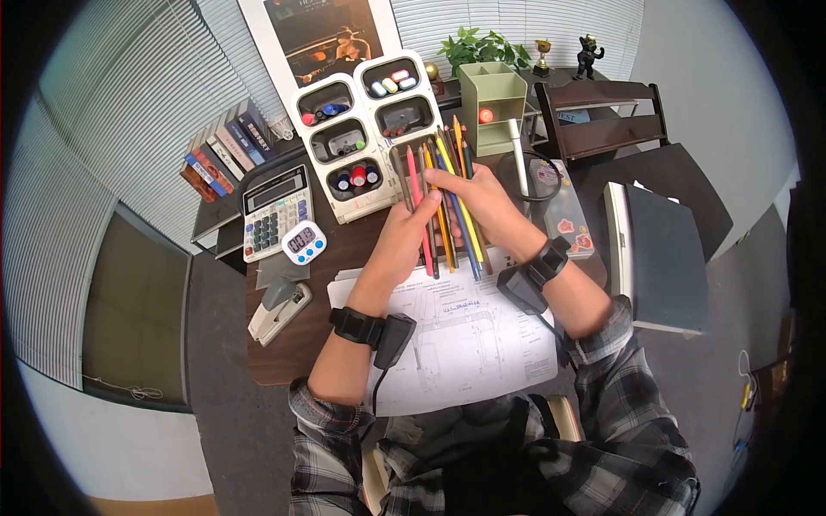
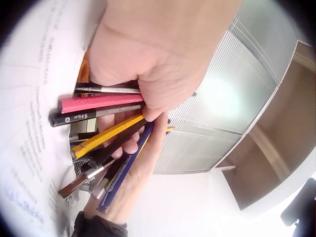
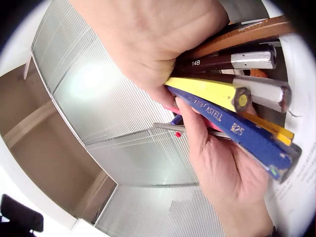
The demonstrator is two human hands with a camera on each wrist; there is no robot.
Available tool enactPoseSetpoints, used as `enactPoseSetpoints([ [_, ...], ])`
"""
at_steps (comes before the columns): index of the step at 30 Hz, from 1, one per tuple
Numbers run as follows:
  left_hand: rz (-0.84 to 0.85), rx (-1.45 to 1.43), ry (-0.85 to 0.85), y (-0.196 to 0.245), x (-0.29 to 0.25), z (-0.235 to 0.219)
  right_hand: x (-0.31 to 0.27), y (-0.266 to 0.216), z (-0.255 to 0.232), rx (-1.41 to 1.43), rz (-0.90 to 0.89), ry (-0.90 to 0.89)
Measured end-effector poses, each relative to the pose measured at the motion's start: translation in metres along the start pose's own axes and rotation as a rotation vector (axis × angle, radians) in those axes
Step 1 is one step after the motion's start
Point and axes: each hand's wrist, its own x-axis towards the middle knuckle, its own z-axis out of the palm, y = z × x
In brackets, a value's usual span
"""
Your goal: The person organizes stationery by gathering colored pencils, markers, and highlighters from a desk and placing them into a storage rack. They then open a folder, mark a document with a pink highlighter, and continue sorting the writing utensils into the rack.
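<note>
Both hands grip one loose bundle of pencils over the front middle of the desk. My left hand (image 1: 400, 239) holds the left part, with a pink pencil (image 2: 98, 102) and a black pencil (image 2: 94, 115) under its thumb. My right hand (image 1: 502, 211) grips the right part, including a yellow pencil (image 3: 212, 93), a blue pencil (image 3: 234, 126) and a dark pencil (image 3: 227, 61) marked 14B. The pencils stand fanned, their lower ends close over printed paper sheets (image 1: 465, 361). The palms and thumbs hide the middle of the bundle.
A white organizer (image 1: 372, 205) with pens and erasers stands behind the hands. At left are a calculator (image 1: 265, 228), a timer (image 1: 305, 242) and a stapler (image 1: 281, 313). A green holder (image 1: 492, 84) and a magnifying glass (image 1: 557, 179) are at right, beyond them a dark binder (image 1: 667, 258).
</note>
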Motion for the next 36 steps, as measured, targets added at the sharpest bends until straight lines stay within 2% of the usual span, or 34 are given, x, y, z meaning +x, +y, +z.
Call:
enactPoseSetpoints([
  [14, -0.070, -0.043, -0.004, -0.001, 0.000, 0.002, 0.002, 0.003, 0.005, -0.024, -0.021, 0.053],
  [19, -0.073, -0.017, 0.054, 0.005, -0.003, 0.013, 0.005, 0.008, 0.006, -0.042, -0.144, 0.101],
  [21, -0.086, 0.004, 0.051, 0.004, -0.003, 0.011, 0.004, 0.008, 0.002, -0.048, -0.115, 0.074],
  [23, -0.091, 0.035, -0.023, 0.003, -0.003, 0.008, 0.002, 0.005, 0.004, -0.055, -0.088, 0.047],
  [27, -0.109, 0.031, 0.010, 0.004, -0.004, 0.010, 0.001, 0.007, 0.006, -0.035, -0.090, 0.040],
  [36, -0.125, -0.069, -0.053, 0.004, -0.005, 0.009, -0.001, 0.003, 0.004, -0.047, -0.023, -0.004],
])
